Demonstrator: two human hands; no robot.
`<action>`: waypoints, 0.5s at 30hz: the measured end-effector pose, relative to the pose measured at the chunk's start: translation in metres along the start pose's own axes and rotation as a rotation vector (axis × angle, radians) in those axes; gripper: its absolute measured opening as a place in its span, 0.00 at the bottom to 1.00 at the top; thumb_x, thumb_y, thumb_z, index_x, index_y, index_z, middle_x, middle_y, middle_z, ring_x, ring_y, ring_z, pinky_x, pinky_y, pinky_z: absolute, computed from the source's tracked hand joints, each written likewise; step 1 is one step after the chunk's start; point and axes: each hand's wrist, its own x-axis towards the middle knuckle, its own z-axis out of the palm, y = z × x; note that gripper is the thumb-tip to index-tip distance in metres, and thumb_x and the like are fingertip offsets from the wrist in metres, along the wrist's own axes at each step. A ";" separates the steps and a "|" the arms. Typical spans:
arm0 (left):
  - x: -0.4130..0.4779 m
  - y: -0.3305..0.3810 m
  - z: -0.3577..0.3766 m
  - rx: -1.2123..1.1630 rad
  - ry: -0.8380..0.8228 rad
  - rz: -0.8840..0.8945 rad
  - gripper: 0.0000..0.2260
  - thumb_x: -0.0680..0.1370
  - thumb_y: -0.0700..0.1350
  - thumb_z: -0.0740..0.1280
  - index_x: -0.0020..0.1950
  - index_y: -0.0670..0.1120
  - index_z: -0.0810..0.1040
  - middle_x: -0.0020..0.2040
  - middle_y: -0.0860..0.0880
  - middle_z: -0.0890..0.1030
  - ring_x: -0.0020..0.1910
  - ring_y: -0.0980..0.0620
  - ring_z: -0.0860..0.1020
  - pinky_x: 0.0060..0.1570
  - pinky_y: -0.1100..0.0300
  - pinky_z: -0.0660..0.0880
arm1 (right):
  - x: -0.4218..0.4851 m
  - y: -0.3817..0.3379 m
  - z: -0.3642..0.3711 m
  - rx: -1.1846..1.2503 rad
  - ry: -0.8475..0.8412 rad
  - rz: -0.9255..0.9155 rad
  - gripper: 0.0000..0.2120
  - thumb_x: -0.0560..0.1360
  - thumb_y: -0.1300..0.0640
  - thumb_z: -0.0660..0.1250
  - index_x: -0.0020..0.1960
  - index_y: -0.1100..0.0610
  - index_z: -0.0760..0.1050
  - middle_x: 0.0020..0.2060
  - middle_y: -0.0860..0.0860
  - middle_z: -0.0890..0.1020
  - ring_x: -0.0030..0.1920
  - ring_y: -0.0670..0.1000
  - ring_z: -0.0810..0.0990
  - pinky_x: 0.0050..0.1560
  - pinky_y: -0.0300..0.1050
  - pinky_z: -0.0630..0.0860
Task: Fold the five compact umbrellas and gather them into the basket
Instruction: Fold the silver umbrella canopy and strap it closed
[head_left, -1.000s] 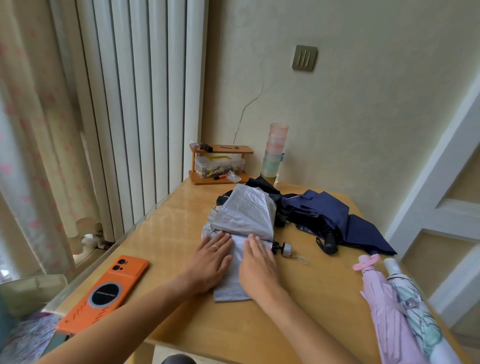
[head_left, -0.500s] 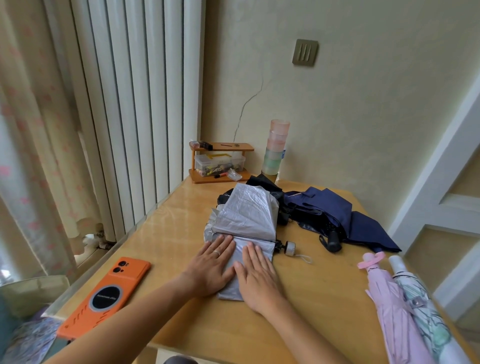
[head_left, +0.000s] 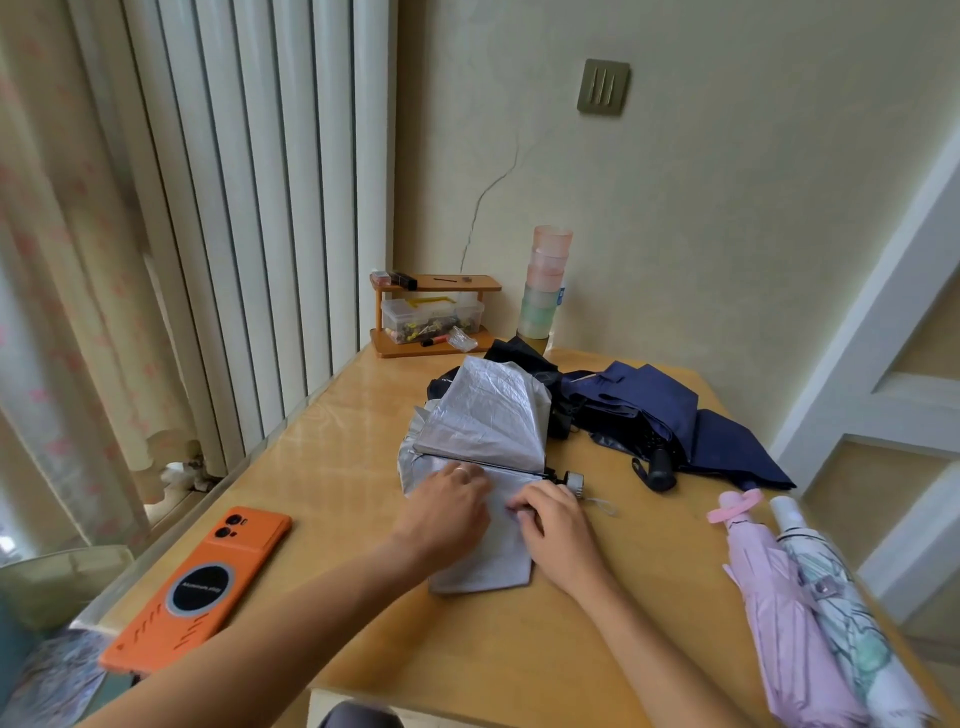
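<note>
A silver umbrella lies half collapsed in the middle of the wooden table, its small handle pointing right. My left hand presses flat on its lower fabric panel. My right hand lies beside it with fingers curled, pinching the same panel near the shaft. A dark navy umbrella lies loose behind, black handle toward me. A folded pink umbrella and a white patterned one lie side by side at the right edge. No basket is in view.
An orange phone lies at the table's left front. A small wooden shelf with a plastic box and a stack of pastel cups stand at the back by the wall. Curtains hang on the left; a white door frame is on the right.
Both hands have slid up the silver fabric toward the shaft. My right hand went from flat to curled, pinching the panel. The view has shifted slightly.
</note>
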 end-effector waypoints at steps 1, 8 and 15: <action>0.001 0.005 0.003 -0.006 -0.026 0.041 0.28 0.76 0.53 0.44 0.62 0.47 0.79 0.64 0.48 0.78 0.63 0.46 0.74 0.56 0.53 0.73 | 0.000 0.001 -0.002 0.013 -0.001 0.002 0.11 0.74 0.66 0.65 0.49 0.53 0.82 0.48 0.45 0.81 0.49 0.48 0.75 0.54 0.38 0.69; -0.019 0.005 0.014 -0.040 -0.315 0.051 0.39 0.79 0.73 0.48 0.84 0.53 0.47 0.84 0.55 0.47 0.82 0.56 0.41 0.80 0.51 0.39 | -0.005 0.000 -0.014 0.058 -0.171 0.010 0.17 0.75 0.45 0.64 0.60 0.52 0.79 0.59 0.43 0.77 0.61 0.46 0.72 0.67 0.43 0.67; -0.017 0.006 0.014 0.020 -0.384 0.067 0.48 0.74 0.78 0.48 0.84 0.51 0.41 0.83 0.53 0.41 0.81 0.55 0.36 0.79 0.47 0.36 | -0.026 0.001 -0.032 0.039 -0.061 -0.104 0.23 0.79 0.43 0.64 0.70 0.51 0.76 0.72 0.42 0.71 0.74 0.41 0.66 0.75 0.38 0.60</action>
